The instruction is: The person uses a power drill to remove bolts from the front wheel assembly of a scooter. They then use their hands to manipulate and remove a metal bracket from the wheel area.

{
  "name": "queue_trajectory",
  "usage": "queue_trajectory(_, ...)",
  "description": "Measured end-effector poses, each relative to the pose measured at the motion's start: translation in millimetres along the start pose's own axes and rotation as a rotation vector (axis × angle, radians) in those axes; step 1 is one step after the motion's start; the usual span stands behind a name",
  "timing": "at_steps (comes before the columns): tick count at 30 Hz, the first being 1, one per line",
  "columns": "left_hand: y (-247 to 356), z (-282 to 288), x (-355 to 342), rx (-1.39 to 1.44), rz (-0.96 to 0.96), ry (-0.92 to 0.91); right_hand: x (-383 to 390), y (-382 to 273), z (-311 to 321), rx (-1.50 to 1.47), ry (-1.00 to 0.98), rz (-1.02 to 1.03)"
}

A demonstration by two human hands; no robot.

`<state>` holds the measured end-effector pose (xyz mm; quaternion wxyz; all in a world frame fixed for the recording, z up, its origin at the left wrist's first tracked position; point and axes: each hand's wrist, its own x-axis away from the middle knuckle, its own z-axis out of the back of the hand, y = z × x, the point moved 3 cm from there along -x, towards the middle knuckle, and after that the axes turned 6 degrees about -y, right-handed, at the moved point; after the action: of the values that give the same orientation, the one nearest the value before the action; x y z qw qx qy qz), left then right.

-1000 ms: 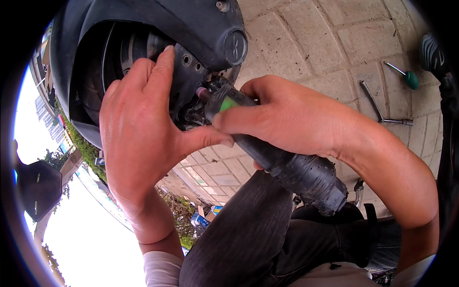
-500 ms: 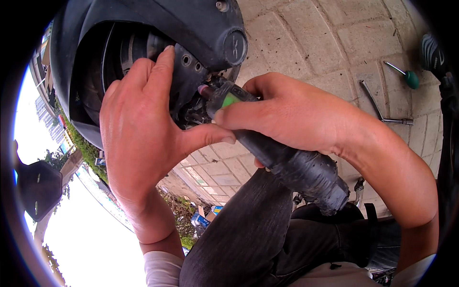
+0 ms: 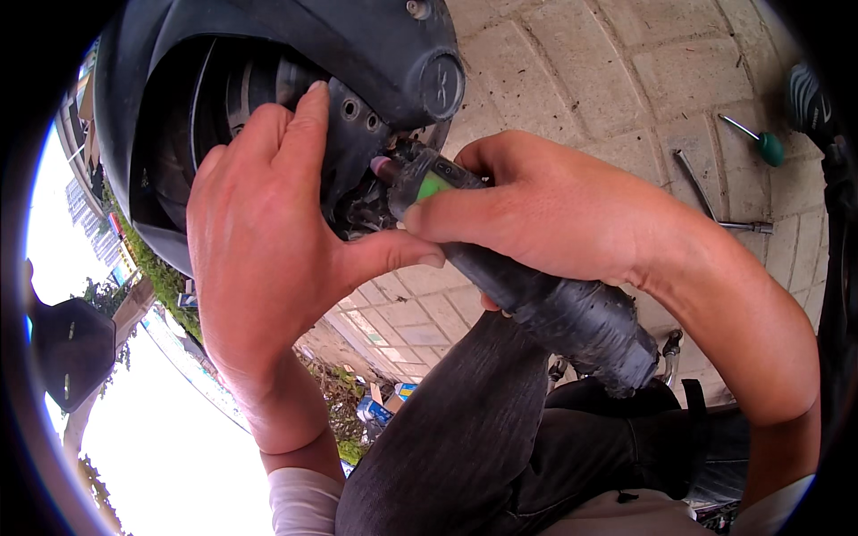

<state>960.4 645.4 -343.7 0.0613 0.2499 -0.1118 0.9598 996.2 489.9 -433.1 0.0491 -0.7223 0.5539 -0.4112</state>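
Paving beneath black tool (green-patched)

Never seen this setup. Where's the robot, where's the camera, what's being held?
There's no robot: these are a person's bare hands. The view is from a fisheye camera on their head, looking down, so straight edges bend and the corners go black.

The right hand has its grip around a black handheld tool with a green patch near its front. The left hand is spread against black bodywork, probably a vehicle's; whether it clasps anything is hidden.

On the paving to the right lie a green-handled screwdriver and a bent metal wrench. The dark trouser leg below is apparently the wearer's.
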Motion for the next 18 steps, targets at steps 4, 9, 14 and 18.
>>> queue_trajectory(4, -0.6, -0.3, 0.2, 0.01, -0.002, -0.004, -1.8, 1.3, -0.4, 0.007, -0.007, 0.006)
queue_trajectory(9, -0.4, -0.4, -0.5, 0.009, -0.001, -0.01, -8.8, 8.3, -0.9, -0.027, -0.001, 0.053)
queue_trajectory(14, -1.3, -0.1, 0.3, 0.014, -0.002, -0.012, -9.3, 7.7, -1.8, -0.023, -0.008, 0.039)
queue_trajectory(18, -1.1, -0.4, -0.1, 0.019, -0.004, -0.012, -8.8, 7.4, -2.1, -0.033, -0.009, 0.048)
